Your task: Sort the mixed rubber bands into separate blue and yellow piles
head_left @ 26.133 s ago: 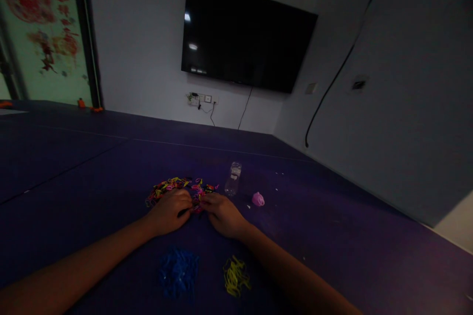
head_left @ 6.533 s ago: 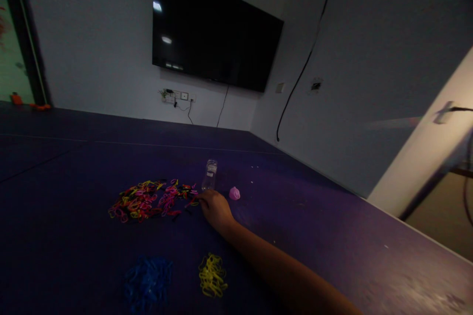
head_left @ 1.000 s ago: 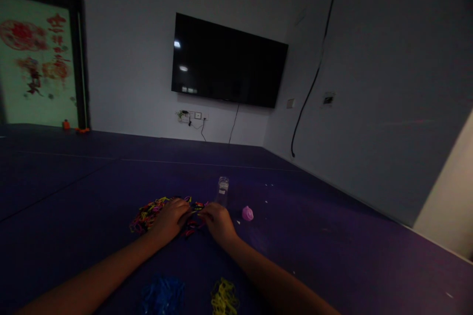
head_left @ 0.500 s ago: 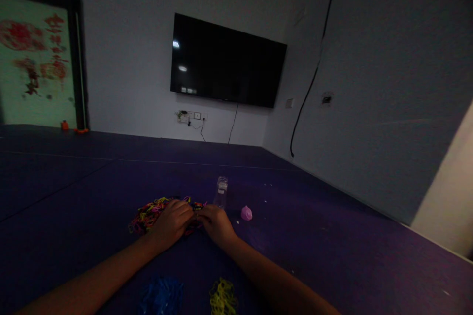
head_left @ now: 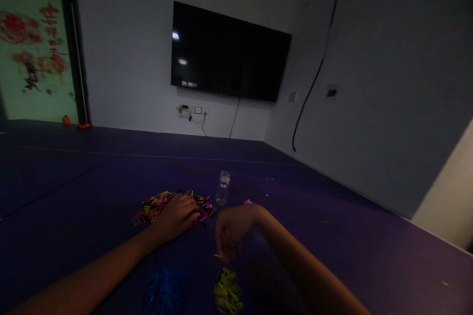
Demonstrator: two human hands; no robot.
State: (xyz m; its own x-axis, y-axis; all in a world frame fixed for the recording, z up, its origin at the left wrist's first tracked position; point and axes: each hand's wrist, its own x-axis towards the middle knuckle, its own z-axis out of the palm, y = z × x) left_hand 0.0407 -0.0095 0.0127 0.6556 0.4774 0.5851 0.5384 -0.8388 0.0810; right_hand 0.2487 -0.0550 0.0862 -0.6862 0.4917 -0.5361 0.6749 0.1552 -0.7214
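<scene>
My right hand [head_left: 236, 229], slightly blurred, points downward with its fingers pinched on a yellow rubber band [head_left: 219, 255]. Just below it on the purple surface lies a small pile of yellow rubber bands [head_left: 227, 293]. My left hand [head_left: 177, 216] rests on the near right part of a mixed pile of rubber bands [head_left: 150, 207] in pink, red, yellow and black, thumb apart from the fingers. Its palm hides part of that pile. To the left of the yellow pile is a dim heap of blue rubber bands [head_left: 167, 291].
A clear bottle [head_left: 222, 189] stands uncapped just beyond my hands. Behind my right wrist a pink object [head_left: 248, 202] is mostly hidden. White scraps dot the purple surface [head_left: 332, 236] to the right. A television [head_left: 229, 51] hangs on the far wall.
My right hand has left the mixed pile and come nearer and down to above the yellow pile, carrying a yellow rubber band. My left hand stays at the mixed pile, its thumb now apart.
</scene>
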